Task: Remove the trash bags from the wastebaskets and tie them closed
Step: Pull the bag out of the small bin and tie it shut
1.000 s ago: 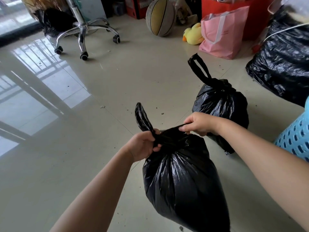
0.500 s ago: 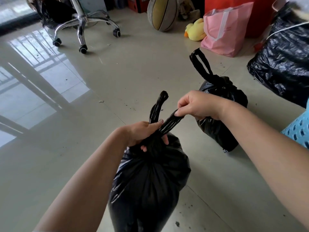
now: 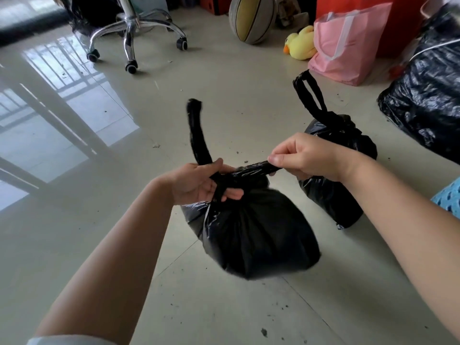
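Lowered since before, right hand (image 3: 308,155) and left hand (image 3: 199,183) pinch trash bag (image 3: 258,232) handles apart.

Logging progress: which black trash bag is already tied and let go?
The smaller bag behind the right hand, knotted, loop upright. Both hands hold the near bag.

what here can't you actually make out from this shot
- Head view: the contents of the near trash bag; black plastic hides them.
- Head view: whether its knot is finished; the left hand covers the crossing, and the bag's lower edge is blurred.
- Head view: the blue perforated basket; the right edge cuts most of it off.
- Head view: the chair seat; the top edge cuts it off.
- The right hand hides part of the second tied bag.
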